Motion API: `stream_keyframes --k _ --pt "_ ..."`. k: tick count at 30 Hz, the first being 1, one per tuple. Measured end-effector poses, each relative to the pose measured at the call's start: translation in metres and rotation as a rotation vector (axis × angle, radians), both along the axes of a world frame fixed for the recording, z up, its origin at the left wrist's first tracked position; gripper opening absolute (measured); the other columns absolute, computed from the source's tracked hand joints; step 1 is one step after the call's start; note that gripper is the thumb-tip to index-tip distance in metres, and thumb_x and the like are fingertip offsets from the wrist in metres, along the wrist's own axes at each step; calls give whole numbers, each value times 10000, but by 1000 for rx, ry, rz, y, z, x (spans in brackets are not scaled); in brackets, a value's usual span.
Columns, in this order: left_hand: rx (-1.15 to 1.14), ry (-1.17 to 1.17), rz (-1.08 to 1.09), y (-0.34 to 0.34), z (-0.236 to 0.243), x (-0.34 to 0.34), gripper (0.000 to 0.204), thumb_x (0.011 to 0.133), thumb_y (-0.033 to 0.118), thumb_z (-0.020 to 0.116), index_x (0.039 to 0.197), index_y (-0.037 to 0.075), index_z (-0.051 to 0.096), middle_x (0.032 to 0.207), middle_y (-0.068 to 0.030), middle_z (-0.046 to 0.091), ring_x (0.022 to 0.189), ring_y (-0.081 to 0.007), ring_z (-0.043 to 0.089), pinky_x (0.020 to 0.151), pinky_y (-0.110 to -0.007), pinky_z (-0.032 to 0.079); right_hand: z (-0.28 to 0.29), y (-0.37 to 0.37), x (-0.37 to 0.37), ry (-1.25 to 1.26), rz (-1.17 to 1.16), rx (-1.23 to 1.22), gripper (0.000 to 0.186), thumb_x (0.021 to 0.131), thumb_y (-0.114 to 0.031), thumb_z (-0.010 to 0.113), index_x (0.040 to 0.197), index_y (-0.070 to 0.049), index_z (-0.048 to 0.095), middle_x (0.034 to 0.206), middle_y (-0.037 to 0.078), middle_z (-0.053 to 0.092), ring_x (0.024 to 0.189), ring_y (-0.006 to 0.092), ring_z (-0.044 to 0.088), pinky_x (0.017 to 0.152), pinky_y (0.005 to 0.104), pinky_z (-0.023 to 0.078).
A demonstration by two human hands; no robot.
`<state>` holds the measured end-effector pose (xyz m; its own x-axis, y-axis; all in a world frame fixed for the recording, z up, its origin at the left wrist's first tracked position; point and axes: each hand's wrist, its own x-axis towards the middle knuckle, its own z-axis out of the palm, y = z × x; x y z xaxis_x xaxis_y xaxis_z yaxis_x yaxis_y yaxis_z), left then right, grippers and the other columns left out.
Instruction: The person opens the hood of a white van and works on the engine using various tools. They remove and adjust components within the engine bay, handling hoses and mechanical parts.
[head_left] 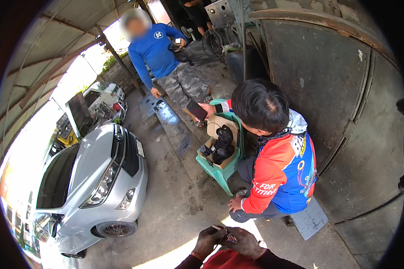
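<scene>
Lower centre of frame: left hand [205, 242] and right hand [245, 244] close together, fingers curled round small multicoloured item [230, 238], too small to identify. Centre: green plastic chair [221, 175] bearing cardboard box [217, 120] with black gear [223, 145]; seated person [283, 166] beside it. Left: silver car [98, 172].

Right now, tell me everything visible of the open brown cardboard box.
The open brown cardboard box has a raised flap at its far end. Jumbled black gear fills much of it, hiding the bottom. It rests on a green plastic chair, beside the seated person in red and blue.
</scene>
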<state>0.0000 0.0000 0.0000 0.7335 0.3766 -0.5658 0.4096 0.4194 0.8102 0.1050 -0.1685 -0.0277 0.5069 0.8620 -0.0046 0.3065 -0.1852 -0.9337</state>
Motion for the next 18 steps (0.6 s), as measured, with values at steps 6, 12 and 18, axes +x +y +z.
stream_keyframes --k 6,12,18 --pt "-117 -43 118 -2 -5 8 271 1054 221 658 1142 -35 677 1024 -114 726 919 -224 721 853 -337 590 3 -1 -10 115 -125 23 761 892 -443 806 1479 -39 539 1284 209 684 1163 361 686 982 455 544" --pt "-146 -168 280 0 -21 22 246 1061 200 636 1104 -40 667 1032 -130 709 927 -238 722 866 -363 612 6 -7 -10 38 -113 -4 856 859 -436 830 1521 -26 473 1304 234 673 1189 407 669 1000 472 538" --pt "78 -293 197 1 -39 22 270 1089 221 596 1124 -40 650 1094 -129 695 983 -232 707 934 -368 603 9 -4 -8 -151 -73 -13 880 831 -462 842 1516 -44 482 1297 230 675 1185 412 665 995 485 536"
